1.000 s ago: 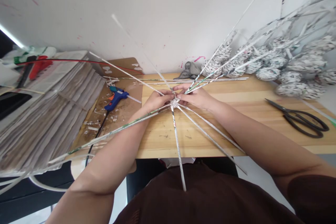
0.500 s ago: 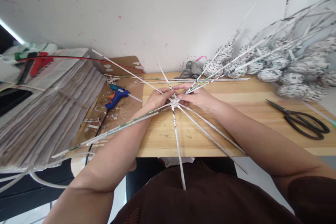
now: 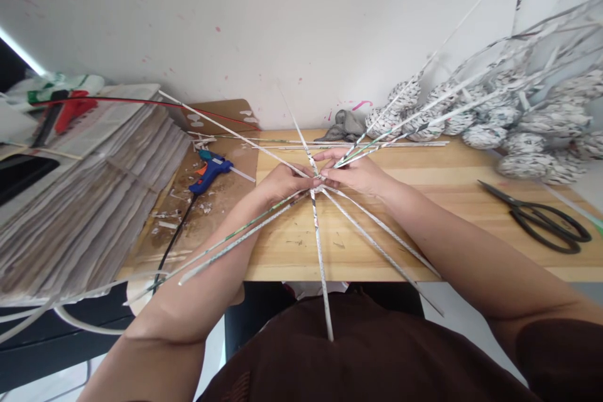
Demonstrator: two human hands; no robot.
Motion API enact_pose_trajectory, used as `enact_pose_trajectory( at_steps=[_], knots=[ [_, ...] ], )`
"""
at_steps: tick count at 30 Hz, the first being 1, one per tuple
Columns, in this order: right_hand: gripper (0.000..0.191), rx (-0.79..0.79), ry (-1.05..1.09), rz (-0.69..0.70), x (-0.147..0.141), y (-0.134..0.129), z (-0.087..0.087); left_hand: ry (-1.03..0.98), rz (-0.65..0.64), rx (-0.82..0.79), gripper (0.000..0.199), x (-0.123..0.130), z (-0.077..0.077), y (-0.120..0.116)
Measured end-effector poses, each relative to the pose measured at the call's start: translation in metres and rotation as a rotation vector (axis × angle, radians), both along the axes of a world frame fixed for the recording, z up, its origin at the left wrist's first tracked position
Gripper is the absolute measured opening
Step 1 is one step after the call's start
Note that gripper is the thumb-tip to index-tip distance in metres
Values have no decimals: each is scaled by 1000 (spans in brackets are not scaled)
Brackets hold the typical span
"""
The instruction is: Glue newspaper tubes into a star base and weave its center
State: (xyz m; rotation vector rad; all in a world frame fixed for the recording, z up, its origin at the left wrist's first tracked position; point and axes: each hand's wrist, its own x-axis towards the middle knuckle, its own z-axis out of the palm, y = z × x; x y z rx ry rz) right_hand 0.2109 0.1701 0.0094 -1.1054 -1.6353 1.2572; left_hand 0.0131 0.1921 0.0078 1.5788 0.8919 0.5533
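Note:
Several thin rolled-paper sticks radiate from a small woven centre above the wooden table's front part. My left hand pinches the left side of this centre, its thumb lying across the top. From the right, my right hand grips the crossing with thumb and fingers, and sticks pointing up and right pass through its fingers. Two sticks slant down-left over my left forearm. One points straight down toward my lap, and two run down-right beside my right forearm.
Black scissors lie at the right. Woven paper shapes are piled at the back right, near a grey cloth. At the left are a blue glue gun and a stack of paper.
My left thumb has moved down and right onto the woven centre. The two lower-left sticks have spread apart and swung lower, and the upper sticks have tilted slightly right.

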Motion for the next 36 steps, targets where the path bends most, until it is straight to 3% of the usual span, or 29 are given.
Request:
enact_pose_trajectory(
  at_steps=[12, 21, 27, 33, 36],
  knots=[
    [17, -112, -55, -73, -6, -7, 8, 28, 19, 7, 34, 3, 3, -3],
    [17, -105, -41, -139, -8, -9, 4, 6, 16, 26, 33, 4, 1, -3],
    [22, -84, 38, -148, -8, -5, 0, -14, 109, -14, 34, 5, 6, -4],
    [24, -355, 299, -104, -8, -1, -3, -71, 160, -157, 38, 6, 8, -6],
    [24, -362, 319, -103, -8, -1, -5, -149, 197, -216, 39, 6, 1, -2]
  ],
)
